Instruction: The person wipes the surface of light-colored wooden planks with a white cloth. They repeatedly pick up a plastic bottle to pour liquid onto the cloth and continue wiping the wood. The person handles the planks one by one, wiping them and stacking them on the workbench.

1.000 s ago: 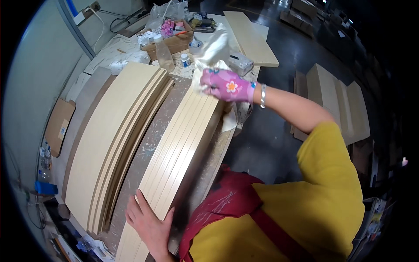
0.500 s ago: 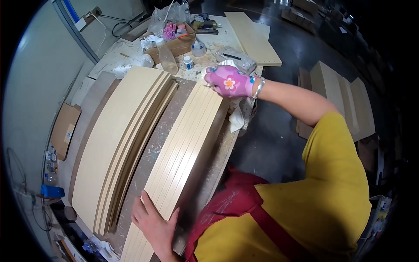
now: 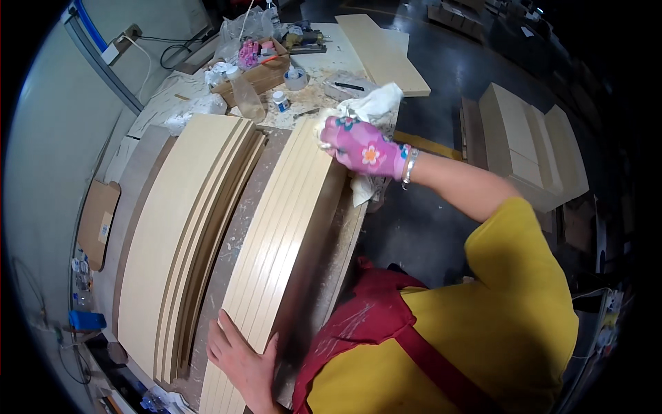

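A stack of pale boards (image 3: 271, 231) stands on edge along the bench, narrow edges up and forming a striped top. My bare left hand (image 3: 243, 357) lies across its near end, with thumb and fingers spread toward opposite sides. My right hand (image 3: 360, 146), in a pink flowered glove, is closed on a whitish cloth (image 3: 372, 102) at the far end. Part of the cloth is bunched under the fingers against the board edges, and a loose part flares out beyond the hand. My right arm reaches over from the right.
Curved pale panels (image 3: 181, 228) lie piled to the left. Beyond are a squeeze bottle (image 3: 245, 95), a small white jar (image 3: 281, 101), a tape roll (image 3: 296, 79), a cardboard box (image 3: 258, 77), a nail gun (image 3: 305, 41) and boards (image 3: 383, 55). More panels (image 3: 514, 141) stand at right.
My gloved right hand has come slightly nearer along the board edges with the cloth, whose loose end now flares up. The left hand stays on the stack. The whole view has shifted a little.
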The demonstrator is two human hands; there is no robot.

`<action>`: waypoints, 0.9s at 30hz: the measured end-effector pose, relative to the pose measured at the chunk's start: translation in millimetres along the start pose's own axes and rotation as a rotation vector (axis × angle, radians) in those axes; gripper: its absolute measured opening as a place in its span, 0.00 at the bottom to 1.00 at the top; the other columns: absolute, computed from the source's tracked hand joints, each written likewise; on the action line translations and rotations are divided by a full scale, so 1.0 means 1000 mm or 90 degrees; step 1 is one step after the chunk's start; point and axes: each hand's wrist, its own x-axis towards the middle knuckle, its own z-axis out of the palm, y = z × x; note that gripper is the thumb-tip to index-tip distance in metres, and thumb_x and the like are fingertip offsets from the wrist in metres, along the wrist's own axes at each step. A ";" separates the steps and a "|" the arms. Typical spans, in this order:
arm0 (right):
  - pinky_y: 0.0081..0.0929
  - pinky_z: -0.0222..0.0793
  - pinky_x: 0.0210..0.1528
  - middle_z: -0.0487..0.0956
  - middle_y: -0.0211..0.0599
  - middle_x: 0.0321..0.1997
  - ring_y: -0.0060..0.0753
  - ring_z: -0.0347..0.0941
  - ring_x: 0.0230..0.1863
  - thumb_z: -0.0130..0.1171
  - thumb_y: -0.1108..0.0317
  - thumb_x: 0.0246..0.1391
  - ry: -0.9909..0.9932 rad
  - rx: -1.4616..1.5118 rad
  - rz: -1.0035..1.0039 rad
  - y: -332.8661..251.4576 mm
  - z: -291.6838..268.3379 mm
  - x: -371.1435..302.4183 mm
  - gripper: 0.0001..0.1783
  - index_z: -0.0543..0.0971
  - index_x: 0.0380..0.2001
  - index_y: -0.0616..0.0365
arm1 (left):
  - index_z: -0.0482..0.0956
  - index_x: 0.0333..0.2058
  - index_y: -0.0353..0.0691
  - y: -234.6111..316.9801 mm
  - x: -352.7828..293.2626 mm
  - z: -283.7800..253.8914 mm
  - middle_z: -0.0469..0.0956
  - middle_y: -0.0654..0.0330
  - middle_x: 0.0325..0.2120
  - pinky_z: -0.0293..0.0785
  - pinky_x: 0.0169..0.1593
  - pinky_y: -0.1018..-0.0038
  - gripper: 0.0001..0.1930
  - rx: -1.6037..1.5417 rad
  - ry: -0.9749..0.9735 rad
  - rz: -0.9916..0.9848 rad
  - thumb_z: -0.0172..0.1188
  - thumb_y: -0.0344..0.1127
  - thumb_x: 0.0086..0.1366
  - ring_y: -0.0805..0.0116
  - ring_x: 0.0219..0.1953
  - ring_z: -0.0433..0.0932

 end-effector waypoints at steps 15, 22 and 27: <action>0.37 0.67 0.45 0.76 0.52 0.38 0.54 0.73 0.42 0.54 0.56 0.57 0.033 0.160 0.245 0.030 -0.009 -0.012 0.21 0.73 0.44 0.63 | 0.55 0.64 0.36 0.002 -0.003 -0.004 0.61 0.40 0.57 0.52 0.62 0.53 0.53 0.004 -0.029 -0.008 0.71 0.50 0.42 0.43 0.59 0.60; 0.38 0.68 0.42 0.76 0.51 0.33 0.51 0.74 0.36 0.55 0.57 0.56 -0.017 0.178 0.314 0.083 0.013 -0.028 0.20 0.73 0.43 0.64 | 0.57 0.63 0.32 0.001 0.001 -0.002 0.61 0.39 0.56 0.52 0.61 0.53 0.51 -0.010 -0.025 -0.005 0.70 0.52 0.43 0.42 0.58 0.60; 0.34 0.69 0.38 0.77 0.47 0.30 0.41 0.75 0.32 0.55 0.57 0.56 -0.032 0.300 0.502 0.043 -0.024 -0.008 0.19 0.73 0.43 0.62 | 0.57 0.62 0.32 0.006 -0.004 -0.010 0.61 0.39 0.56 0.52 0.61 0.51 0.52 0.021 -0.036 -0.020 0.70 0.53 0.43 0.42 0.58 0.60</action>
